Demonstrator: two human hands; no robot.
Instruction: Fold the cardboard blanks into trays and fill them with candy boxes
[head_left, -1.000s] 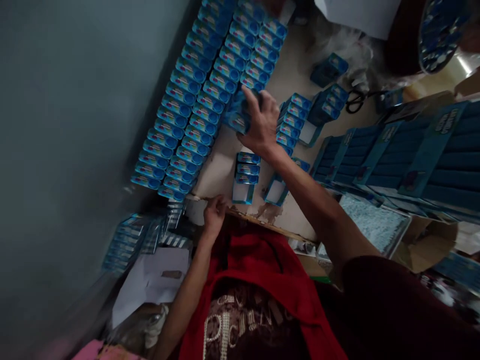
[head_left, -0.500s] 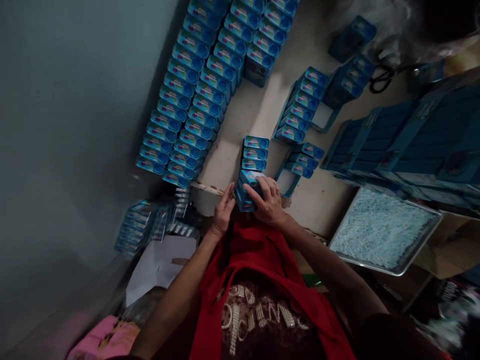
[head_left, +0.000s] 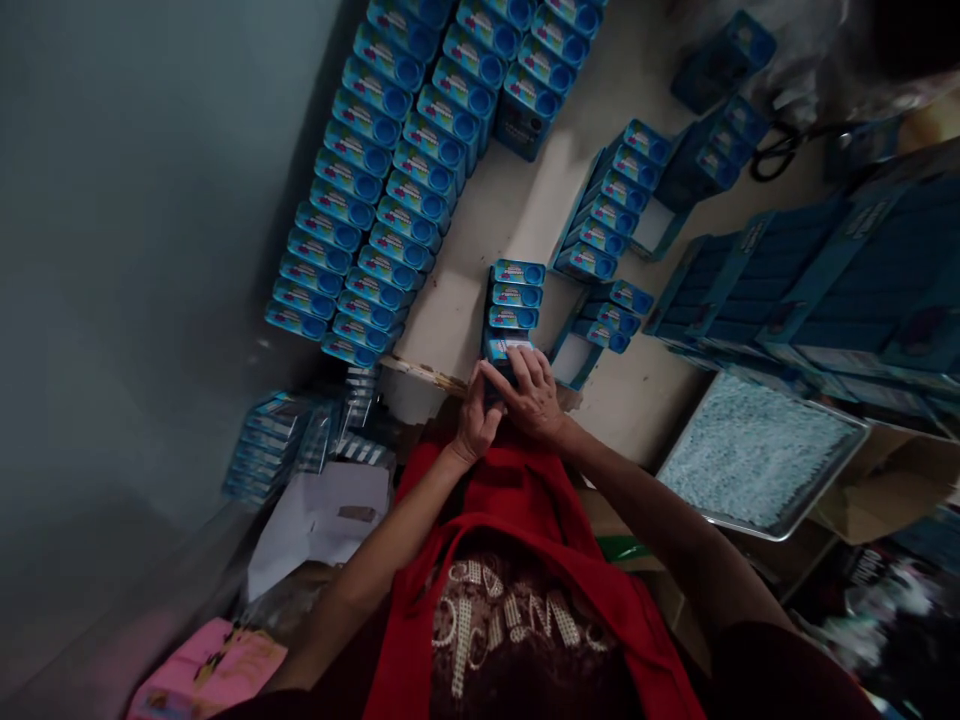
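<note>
At the front edge of the table, a small blue tin (head_left: pixel 496 349) is held between my two hands, its pale top partly covered by fingers. My left hand (head_left: pixel 475 418) closes on its near left side, fingers bent. From the right, my right hand (head_left: pixel 531 395) lies over the tin with the fingers curled on it, the thumb side touching my left fingertips. Just beyond stand several matching blue tins (head_left: pixel 515 295) in a short row. What lies under my palms is hidden.
Long rows of blue tins (head_left: pixel 405 210) stand at the left back. Part-filled blue display boxes (head_left: pixel 576 365) sit to the right. Further right are stacked blue cartons (head_left: pixel 795 290), a metal tray (head_left: pixel 806 528) of pale blue pieces and black scissors (head_left: pixel 776 150).
My left hand has moved right and in against the tin, its fingers now bent round it. My right hand has shifted slightly, drawing closer to the left.
</note>
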